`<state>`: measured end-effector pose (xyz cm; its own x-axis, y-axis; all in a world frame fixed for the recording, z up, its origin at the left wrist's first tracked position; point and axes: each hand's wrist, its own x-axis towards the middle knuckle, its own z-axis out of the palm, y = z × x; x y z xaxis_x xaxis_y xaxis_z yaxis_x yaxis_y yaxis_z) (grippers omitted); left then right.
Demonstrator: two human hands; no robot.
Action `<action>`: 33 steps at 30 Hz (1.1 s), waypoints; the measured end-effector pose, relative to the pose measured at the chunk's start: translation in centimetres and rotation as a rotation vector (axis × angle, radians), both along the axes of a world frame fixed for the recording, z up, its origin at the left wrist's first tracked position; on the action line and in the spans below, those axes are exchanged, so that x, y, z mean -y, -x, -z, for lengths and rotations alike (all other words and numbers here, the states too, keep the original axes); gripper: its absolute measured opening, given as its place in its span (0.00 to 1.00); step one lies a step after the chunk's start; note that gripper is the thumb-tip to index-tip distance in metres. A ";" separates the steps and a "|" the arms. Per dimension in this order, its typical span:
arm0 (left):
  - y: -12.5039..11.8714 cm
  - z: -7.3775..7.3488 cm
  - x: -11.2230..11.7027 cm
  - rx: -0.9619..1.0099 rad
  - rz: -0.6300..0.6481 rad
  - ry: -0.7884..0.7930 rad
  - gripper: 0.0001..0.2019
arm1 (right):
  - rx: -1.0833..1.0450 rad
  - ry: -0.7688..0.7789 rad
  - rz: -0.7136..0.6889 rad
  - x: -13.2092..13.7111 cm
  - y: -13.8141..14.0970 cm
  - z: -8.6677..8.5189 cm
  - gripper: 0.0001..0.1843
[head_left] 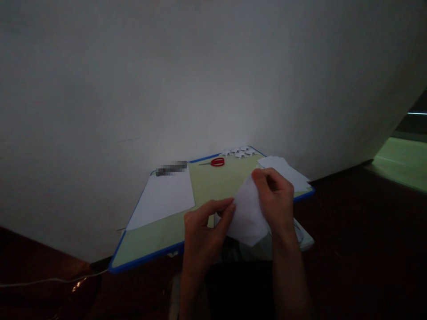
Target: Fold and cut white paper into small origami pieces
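Note:
A folded white paper (pixel 247 218) is held between both hands above the near edge of a small green table (pixel 213 182) with a blue rim. My left hand (pixel 203 229) pinches the paper's left edge with thumb and fingers. My right hand (pixel 276 198) grips its top right part, fingers curled over the fold.
On the table lie a white sheet (pixel 163 198) at the left, red-handled scissors (pixel 216 162) at the back, several small paper cut-outs (pixel 240 151) at the far corner and a stack of white sheets (pixel 287 171) at the right. A white wall rises right behind; a cable (pixel 50 281) runs at left.

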<state>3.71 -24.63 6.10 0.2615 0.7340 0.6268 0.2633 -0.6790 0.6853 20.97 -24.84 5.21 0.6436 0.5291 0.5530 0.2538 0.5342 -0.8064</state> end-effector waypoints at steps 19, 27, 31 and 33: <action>0.0 1.4 -1.3 0.331 -0.043 0.094 0.20 | 0.529 0.104 -0.355 0.0 -0.5 1.3 0.39; 0.1 1.0 -1.5 0.241 -0.089 0.070 0.20 | 0.190 0.041 -0.346 0.3 -0.5 0.6 0.19; 0.5 1.1 -1.5 0.197 -0.058 0.091 0.22 | 0.017 0.002 -0.333 0.2 -0.6 0.6 0.15; 0.6 1.2 -1.6 0.177 -0.050 0.092 0.22 | -0.028 0.009 -0.392 0.1 -0.7 0.7 0.14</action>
